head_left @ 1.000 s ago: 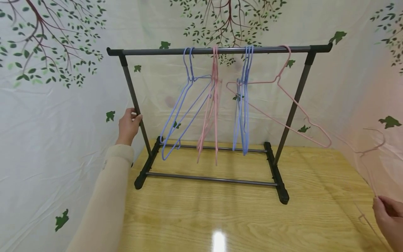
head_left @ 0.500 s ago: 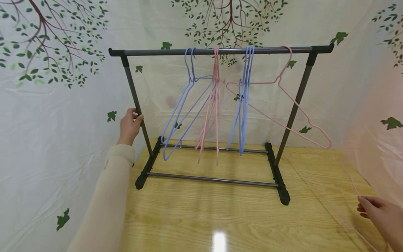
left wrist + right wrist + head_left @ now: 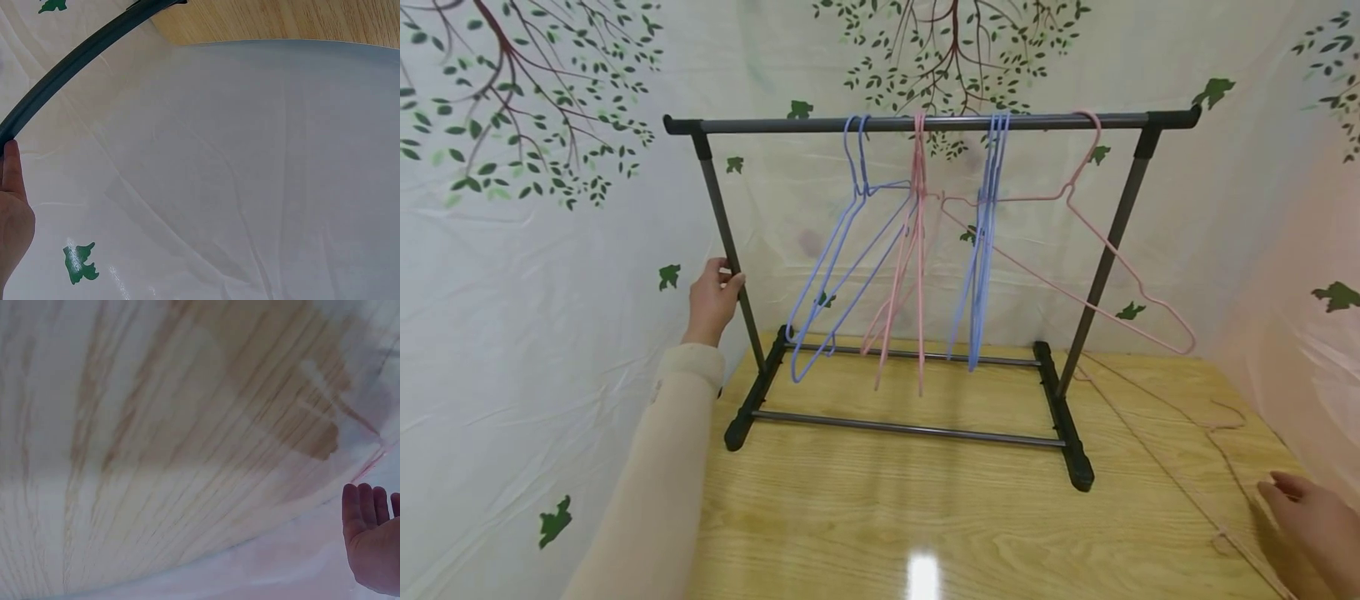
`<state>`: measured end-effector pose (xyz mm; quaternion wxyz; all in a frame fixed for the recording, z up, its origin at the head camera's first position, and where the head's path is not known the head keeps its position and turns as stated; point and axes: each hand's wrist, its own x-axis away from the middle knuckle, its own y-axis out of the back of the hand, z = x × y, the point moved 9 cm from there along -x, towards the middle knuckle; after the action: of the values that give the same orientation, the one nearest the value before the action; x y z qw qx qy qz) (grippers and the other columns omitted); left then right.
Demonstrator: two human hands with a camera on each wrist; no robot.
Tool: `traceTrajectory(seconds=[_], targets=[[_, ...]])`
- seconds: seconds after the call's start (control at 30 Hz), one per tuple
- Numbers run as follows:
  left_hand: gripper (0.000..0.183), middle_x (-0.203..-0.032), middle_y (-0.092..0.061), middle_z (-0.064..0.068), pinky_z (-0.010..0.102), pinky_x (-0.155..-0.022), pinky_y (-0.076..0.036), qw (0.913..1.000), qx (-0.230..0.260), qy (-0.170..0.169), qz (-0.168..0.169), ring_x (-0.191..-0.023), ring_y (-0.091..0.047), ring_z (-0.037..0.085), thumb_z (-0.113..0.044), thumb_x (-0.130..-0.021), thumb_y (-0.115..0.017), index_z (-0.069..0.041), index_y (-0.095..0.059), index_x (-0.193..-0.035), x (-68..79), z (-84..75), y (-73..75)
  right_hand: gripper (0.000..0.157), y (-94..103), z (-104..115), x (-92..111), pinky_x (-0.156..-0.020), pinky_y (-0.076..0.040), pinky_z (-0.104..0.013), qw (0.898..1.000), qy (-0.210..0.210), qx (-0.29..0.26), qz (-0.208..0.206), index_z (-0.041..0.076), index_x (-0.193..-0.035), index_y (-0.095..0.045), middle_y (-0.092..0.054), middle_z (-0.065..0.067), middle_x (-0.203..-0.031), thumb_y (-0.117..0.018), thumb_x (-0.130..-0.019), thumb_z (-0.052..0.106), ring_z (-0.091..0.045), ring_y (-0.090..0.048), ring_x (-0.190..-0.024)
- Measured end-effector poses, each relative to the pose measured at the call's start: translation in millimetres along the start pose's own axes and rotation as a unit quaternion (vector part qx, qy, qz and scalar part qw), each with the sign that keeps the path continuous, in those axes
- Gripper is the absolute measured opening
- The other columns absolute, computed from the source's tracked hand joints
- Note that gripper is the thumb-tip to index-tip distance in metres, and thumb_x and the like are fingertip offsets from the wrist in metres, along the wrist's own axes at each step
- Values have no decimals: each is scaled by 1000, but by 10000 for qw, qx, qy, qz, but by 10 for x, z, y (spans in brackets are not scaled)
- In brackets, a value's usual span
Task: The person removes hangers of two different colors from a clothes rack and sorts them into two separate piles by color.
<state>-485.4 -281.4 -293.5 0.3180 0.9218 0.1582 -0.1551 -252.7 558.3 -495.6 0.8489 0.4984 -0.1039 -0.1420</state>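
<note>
In the head view my left hand (image 3: 711,304) grips the left upright post (image 3: 722,212) of a black clothes rack. The left wrist view has that post (image 3: 69,65) slanting past a fingertip. At the lower right, my right hand (image 3: 1311,521) holds nothing, its fingers relaxed beside a pink hanger (image 3: 1222,533) lying flat on the table. From the top bar (image 3: 760,126) hang two blue hangers (image 3: 856,195) at the left, a bunch of pink hangers (image 3: 917,242), a bunch of blue hangers (image 3: 979,283) and one pink hanger (image 3: 1069,192) turned sideways near the right post.
The rack's black feet (image 3: 1075,458) and lower bars (image 3: 910,427) stand on a wood-grain table (image 3: 850,517). Behind and at both sides hangs a pale cloth (image 3: 572,350) printed with branches and leaves. The sideways pink hanger extends past the right post (image 3: 1108,250).
My right hand has lowered the pink hanger from the air onto the table at the right and let go of it. My left hand stays on the post.
</note>
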Motion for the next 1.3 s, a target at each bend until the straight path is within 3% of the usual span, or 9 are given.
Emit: traceTrajectory(seconds=[0.2,0.27,0.37,0.53,0.63,0.73,0.87,1.1,1.3], targets=[[35,-123,-60,26,52,-89,-47,10000,-16,-40,4,-104,-60,41,-23,-105,-50,-2,-45,-133,-2,-13,-5,55,143,94,35,-73,-48,-59,9972,97,-324,-665,-24,-125,-43,-53,-45,-114,-44,-105,27,-62,-52,-99],[36,-124,-60,26,53,-89,-47,10000,-31,-39,10,-105,-60,41,-24,-105,-50,-2,-45,-133,-6,-1,-5,53,217,182,48,-72,-50,-45,9950,190,-340,-924,-23,-124,-46,-54,-44,-114,-46,-104,26,-61,-53,-100],[36,-124,-60,27,53,-89,-47,10000,-39,-48,29,-105,-60,41,-23,-105,-50,-2,-45,-133,2,-4,-3,53,315,322,51,-73,-48,-45,9918,359,-258,-1197,-22,-123,-49,-56,-42,-113,-47,-103,27,-60,-53,-100],[36,-124,-60,27,53,-89,-47,10000,-49,-38,25,-105,-60,42,-23,-105,-50,-1,-45,-132,30,-37,10,55,438,581,34,-84,-38,-61,9877,430,-284,-1478,-19,-127,-50,-58,-39,-113,-43,-105,32,-58,-54,-101],[37,-124,-60,27,53,-90,-47,10000,-56,-12,39,-106,-60,41,-25,-106,-50,-1,-45,-133,42,-44,13,55,536,776,29,-87,-37,-59,9836,375,-469,-1700,-15,-130,-52,-60,-37,-114,-43,-105,33,-26,-64,-82],[39,-125,-59,27,52,-91,-47,10000,-54,11,60,-108,-59,41,-27,-106,-49,-1,-45,-134,52,-48,15,53,650,1003,26,-81,-41,-46,9779,382,-653,-1948,-11,-132,-54,-63,-34,-114,-46,-104,33,12,-42,-71],[40,-127,-59,27,53,-92,-46,10000,-20,34,64,-111,-59,42,-27,-106,-49,0,-45,-135,57,-48,16,51,818,1329,23,-66,-37,-26,9706,495,-864,-2191,-5,-135,-57,-64,-29,-117,-48,-103,35,20,-29,-74],[38,-128,-60,26,51,-93,-46,9999,125,88,-42,-111,-60,40,-24,-105,-51,-2,-46,-136,33,-20,8,53,1091,1872,7,-66,-34,-17,9579,891,-1556,-2243,1,-136,-59,-45,34,-88,-51,-102,41,15,-38,-80],[40,-129,-59,25,46,-90,-48,9984,494,270,-16,-111,-59,37,-24,-105,-50,-2,-43,-138,14,31,-31,54,1226,2277,20,-69,-35,-10,9522,1215,-1799,-2148,3,-136,-59,-45,37,-92,-51,-101,44,13,-42,-86]])
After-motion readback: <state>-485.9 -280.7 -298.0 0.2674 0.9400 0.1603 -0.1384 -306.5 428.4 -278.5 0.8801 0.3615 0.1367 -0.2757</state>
